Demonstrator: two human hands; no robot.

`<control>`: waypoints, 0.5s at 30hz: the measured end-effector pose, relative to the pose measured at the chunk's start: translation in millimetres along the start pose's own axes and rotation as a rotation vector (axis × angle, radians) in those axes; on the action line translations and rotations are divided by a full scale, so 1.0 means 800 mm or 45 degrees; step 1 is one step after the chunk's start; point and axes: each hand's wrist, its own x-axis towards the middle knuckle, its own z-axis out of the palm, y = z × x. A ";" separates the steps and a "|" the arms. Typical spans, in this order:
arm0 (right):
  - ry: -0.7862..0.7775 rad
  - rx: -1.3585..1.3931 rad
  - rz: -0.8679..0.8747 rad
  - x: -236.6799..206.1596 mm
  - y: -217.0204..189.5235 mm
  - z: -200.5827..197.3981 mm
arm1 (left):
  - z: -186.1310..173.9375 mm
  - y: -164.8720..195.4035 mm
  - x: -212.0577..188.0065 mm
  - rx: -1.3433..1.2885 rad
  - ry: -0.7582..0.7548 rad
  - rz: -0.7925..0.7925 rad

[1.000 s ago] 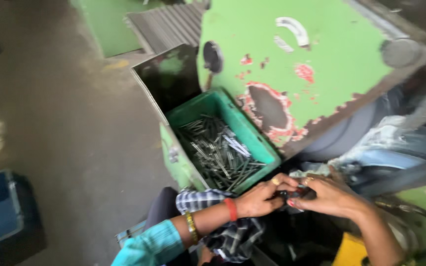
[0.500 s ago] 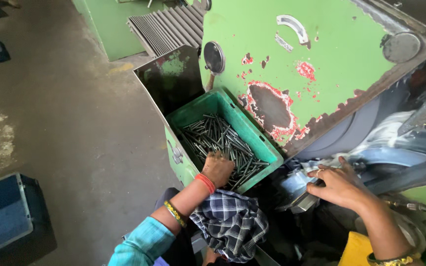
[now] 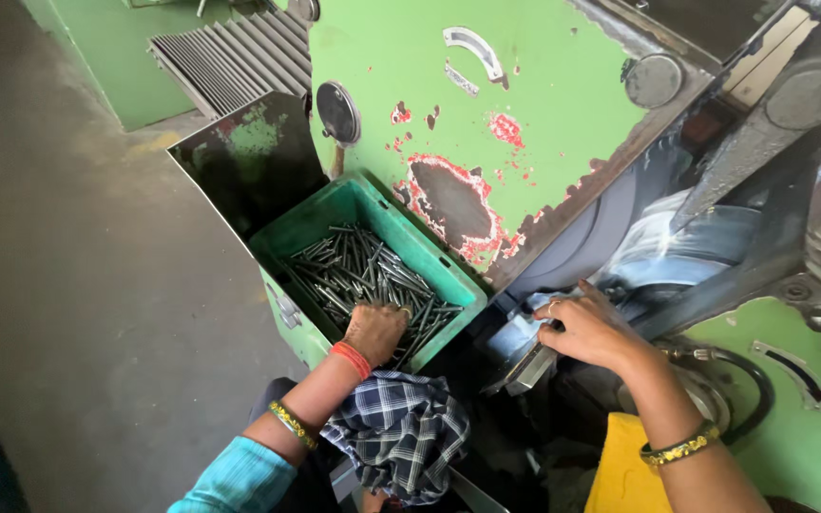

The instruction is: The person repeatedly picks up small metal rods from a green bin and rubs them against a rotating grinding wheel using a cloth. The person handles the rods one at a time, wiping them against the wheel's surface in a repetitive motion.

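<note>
A green plastic crate point(image 3: 313, 226) stands beside a green machine point(image 3: 525, 95) and holds several thin dark metal rods point(image 3: 353, 271). My left hand point(image 3: 374, 331) reaches down into the crate's near corner, fingers curled among the rods; what it grips is hidden. My right hand point(image 3: 588, 328) rests on a grey metal part point(image 3: 525, 366) at the machine's lower front, fingers bent over it. A checked cloth point(image 3: 401, 432) lies on my lap under the left forearm.
The machine's green panel has chipped paint and red patches point(image 3: 448, 199). A dark metal chute point(image 3: 239, 161) rises behind the crate. A ribbed grey cover point(image 3: 230, 52) lies farther back. Concrete floor point(image 3: 78, 285) spreads to the left. A black hose point(image 3: 748, 380) loops at the right.
My left hand left the right hand, swung left and went down into the crate of rods. My right hand stayed at the machine's metal part.
</note>
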 end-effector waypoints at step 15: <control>0.079 0.093 -0.035 0.015 0.018 0.013 | -0.086 0.061 -0.003 -0.805 0.456 -0.050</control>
